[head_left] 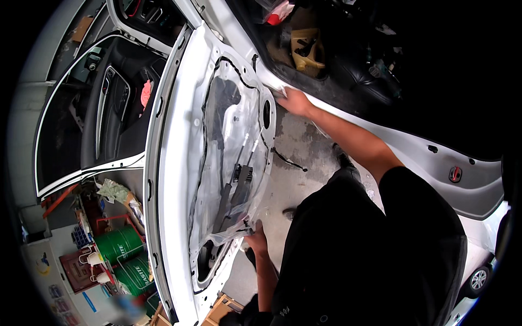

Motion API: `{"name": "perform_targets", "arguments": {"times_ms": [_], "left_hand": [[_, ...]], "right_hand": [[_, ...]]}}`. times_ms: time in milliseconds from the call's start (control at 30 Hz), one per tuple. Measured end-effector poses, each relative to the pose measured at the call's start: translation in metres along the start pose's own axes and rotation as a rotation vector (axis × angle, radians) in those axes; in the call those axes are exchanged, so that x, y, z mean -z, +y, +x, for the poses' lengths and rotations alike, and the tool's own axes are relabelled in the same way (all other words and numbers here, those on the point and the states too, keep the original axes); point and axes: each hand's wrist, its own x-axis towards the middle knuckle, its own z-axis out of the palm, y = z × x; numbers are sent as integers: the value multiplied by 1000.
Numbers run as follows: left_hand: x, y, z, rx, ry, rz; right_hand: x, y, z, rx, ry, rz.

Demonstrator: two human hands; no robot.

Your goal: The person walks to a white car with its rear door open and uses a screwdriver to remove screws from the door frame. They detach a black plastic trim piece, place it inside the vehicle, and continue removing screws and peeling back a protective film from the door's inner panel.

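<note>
A white car door (179, 163) stands open in front of me with its inner trim off. A clear plastic sheet (225, 117), edged with black sealant, covers its inner frame; a dark window mechanism shows through. At the door's lower left end, my left hand (260, 240) is closed at the sheet's loose, crinkled edge. My right hand (295, 102) reaches out to the door's other end, beside the white car sill. Its fingers are curled and slightly blurred, and what they hold is unclear. A black cable (288, 160) hangs from the door's edge between my hands.
Behind me and to the right is the car body with its sill (402, 144). A yellow plastic piece (307, 49) lies in the dark footwell. Beyond the door stand another open car door (109, 108) and green drums (119, 244). A wooden crate (224, 308) sits low by the door.
</note>
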Motion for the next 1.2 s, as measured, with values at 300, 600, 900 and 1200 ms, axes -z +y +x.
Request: {"name": "perform_targets", "arguments": {"times_ms": [300,600,900,1200], "left_hand": [[6,25,-37,255,77,-224],[-21,56,-84,408,186,-331],[-111,239,-7,97,41,-417],[-157,315,264,253,71,-289]], "right_hand": [[58,-158,103,-169,-309,700],[62,-162,128,-203,-548,939],[27,-154,111,-285,-355,1269],[21,-156,97,-275,-430,1359]]}}
